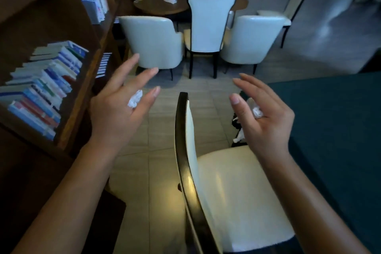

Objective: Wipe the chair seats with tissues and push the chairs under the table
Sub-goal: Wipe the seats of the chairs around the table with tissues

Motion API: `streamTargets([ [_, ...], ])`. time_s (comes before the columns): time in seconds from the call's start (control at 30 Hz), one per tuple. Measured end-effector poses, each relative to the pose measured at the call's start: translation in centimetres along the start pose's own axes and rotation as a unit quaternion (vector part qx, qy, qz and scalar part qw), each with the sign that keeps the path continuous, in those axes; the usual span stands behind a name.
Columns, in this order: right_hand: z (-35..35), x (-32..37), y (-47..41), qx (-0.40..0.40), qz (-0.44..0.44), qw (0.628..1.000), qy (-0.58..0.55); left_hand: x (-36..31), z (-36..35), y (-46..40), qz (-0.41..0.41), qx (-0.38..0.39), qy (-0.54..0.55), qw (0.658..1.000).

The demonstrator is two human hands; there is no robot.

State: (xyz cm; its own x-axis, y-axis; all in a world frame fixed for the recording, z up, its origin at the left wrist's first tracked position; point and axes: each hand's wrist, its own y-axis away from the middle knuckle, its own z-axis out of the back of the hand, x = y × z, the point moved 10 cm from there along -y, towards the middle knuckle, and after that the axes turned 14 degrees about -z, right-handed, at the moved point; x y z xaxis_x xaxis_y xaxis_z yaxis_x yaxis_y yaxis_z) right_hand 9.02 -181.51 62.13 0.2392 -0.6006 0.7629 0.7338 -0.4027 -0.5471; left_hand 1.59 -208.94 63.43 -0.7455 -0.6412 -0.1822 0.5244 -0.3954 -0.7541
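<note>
The near chair (pixel 237 187) stands side-on below the camera, its dark-framed back (pixel 182 150) to the left and its cream seat running right to touch the edge of the teal counter (pixel 334 130). Both hands hover above the chair, one on each side of its back. The left hand (pixel 121 107) is spread, fingers straight, with a crumpled tissue (pixel 135 99) tucked between two of them. The right hand (pixel 261 111) is loosely spread too, a second tissue wad (pixel 256 110) caught between its curled lower fingers. Beyond the chair, three white chairs (pixel 210 24) face a round wooden table (pixel 160 5) bearing another tissue (pixel 170 0). A bookshelf (pixel 47 80) lines the left.
</note>
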Motion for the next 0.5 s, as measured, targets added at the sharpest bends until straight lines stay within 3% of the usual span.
streamTargets([
  [0.27,0.0,3.6,1.6,-0.079,-0.02,0.994,0.067,3.2,-1.9,-2.6,-0.055,0.004,0.104,0.993],
  [0.5,3.0,2.9,0.6,-0.111,-0.025,0.989,0.092,1.1,-4.9,-4.7,-0.075,0.003,0.134,0.988],
])
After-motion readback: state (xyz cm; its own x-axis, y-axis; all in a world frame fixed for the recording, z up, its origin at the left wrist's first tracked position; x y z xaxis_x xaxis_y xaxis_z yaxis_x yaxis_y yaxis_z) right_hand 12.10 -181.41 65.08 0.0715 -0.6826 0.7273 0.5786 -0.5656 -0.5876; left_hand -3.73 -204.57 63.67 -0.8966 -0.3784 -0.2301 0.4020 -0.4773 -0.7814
